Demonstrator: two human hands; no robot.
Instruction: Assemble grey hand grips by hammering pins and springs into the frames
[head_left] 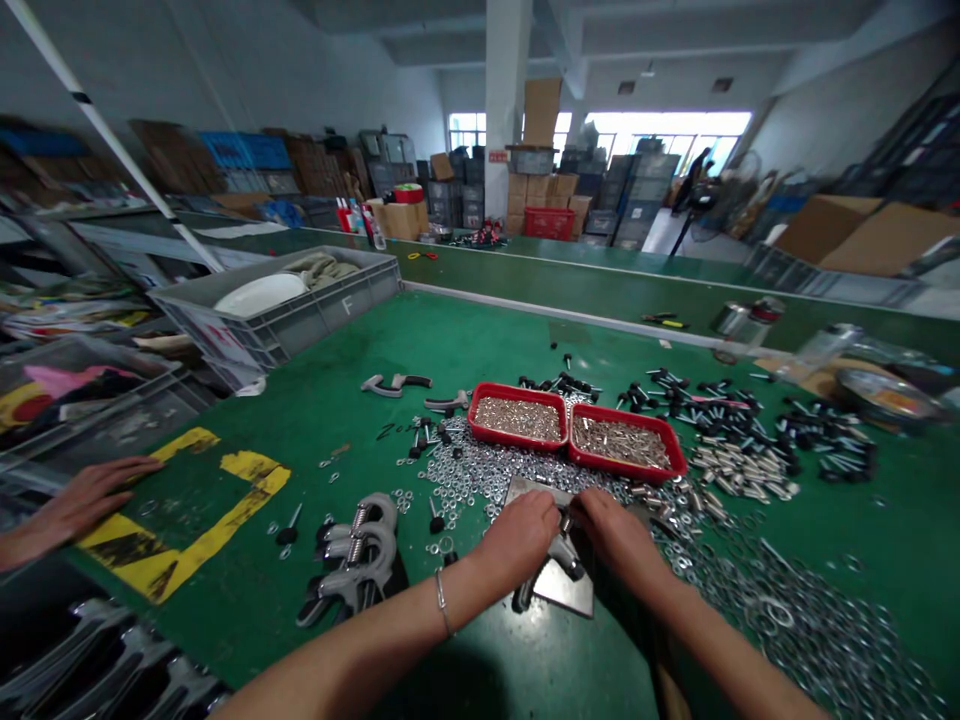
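My left hand (525, 530) is closed around a grey metal spring clamp (566, 558) with dark grips, held over a flat steel plate (566, 590). My right hand (616, 535) pinches at the clamp's upper end; whatever its fingertips grip is hidden. Left of my forearm lie assembled clamps (364, 550) with a visible spring. Just beyond my hands, two red trays (517, 440) hold small metal pins or rivets. Loose nuts (480, 480) spread around the trays. Under my right forearm a brown handle (667, 670) shows partly.
A co-worker's hand (94, 495) rests by yellow-black tape (202, 540) at left. Black-headed bolts (720, 415), metal sleeves (739, 470) and many rings (817, 610) cover the right side. A grey crate (330, 310) stands at back left. Loose clamp arms (394, 385) lie ahead.
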